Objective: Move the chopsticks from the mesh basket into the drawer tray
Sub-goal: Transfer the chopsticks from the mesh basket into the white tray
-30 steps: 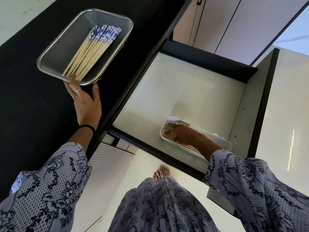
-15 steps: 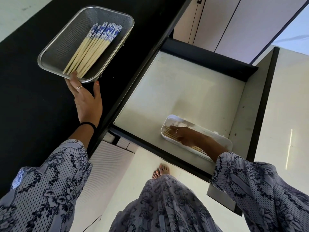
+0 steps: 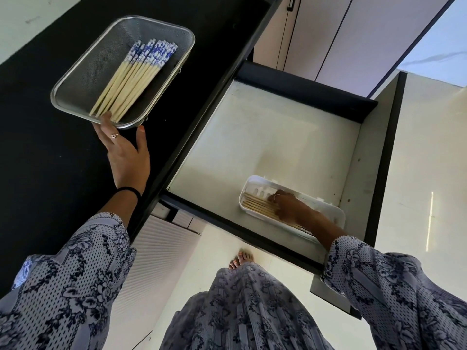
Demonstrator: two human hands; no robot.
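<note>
The mesh basket [image 3: 75, 79] sits on the black counter at upper left. In it lies a bundle of several chopsticks [image 3: 131, 77], pale with blue-and-white tops. My left hand [image 3: 127, 155] holds the basket's near rim, a finger over the edge and the thumb beside it. A white tray [image 3: 333, 215] lies in the open drawer [image 3: 265, 127], near its front right corner. Several pale chopsticks [image 3: 257, 207] rest lengthwise in the tray. My right hand [image 3: 286, 205] lies on them with fingers curled over their middle, hiding their right part.
The black counter [image 3: 45, 173] runs along the left. The drawer's dark front edge [image 3: 227, 228] is below the tray, its side wall [image 3: 386, 160] on the right. Cabinet doors stand behind. My skirt and a bare foot [image 3: 241, 258] are on the pale floor.
My right hand has slid back to the right along the tray, uncovering the left ends of the chopsticks there. My left hand stays at the basket's rim.
</note>
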